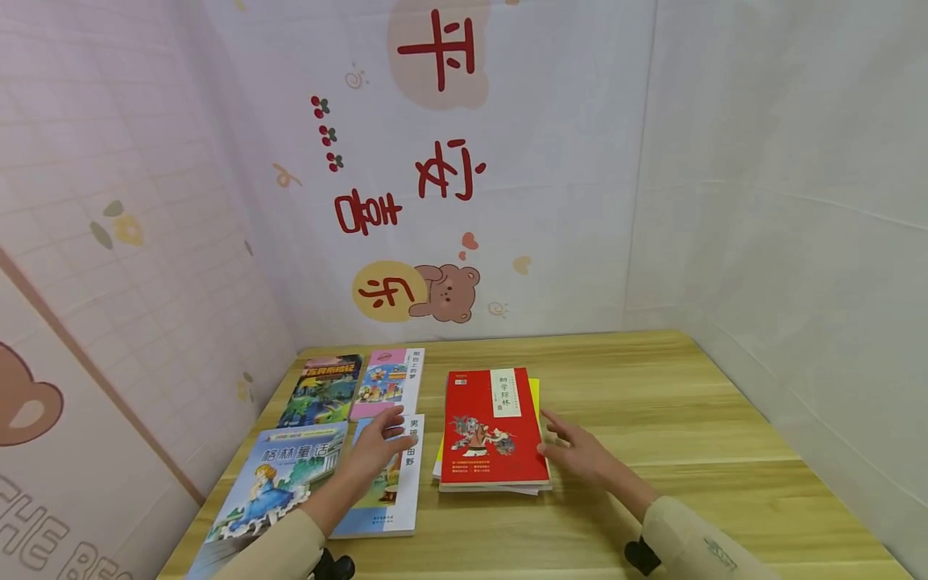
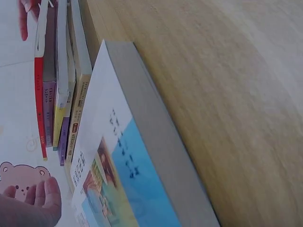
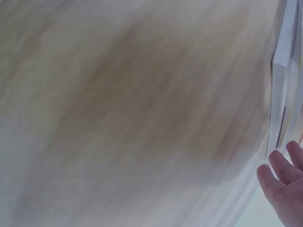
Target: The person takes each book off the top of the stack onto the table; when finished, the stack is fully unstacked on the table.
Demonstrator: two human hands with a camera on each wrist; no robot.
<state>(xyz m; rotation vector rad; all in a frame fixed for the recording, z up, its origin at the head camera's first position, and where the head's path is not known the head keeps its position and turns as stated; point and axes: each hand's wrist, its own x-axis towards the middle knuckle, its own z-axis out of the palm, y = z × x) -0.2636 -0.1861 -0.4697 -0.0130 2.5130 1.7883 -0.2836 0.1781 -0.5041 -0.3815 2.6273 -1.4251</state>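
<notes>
We see the stack of books (image 1: 493,431), red cover on top, lying flat mid-table with its long axis running away from us, between our open right hand (image 1: 576,453) just beside its right edge and our open left hand (image 1: 377,447) hovering farther off.

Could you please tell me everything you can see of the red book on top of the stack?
The red book lies flat, cover up, on top of a small stack of books; a yellow one juts out beneath its far right corner. Its glossy-looking cover bears a cream title panel and a drawn figure. The right hand, fingers spread, sits at its right edge; the left hand hovers over the blue book beside it.
</notes>
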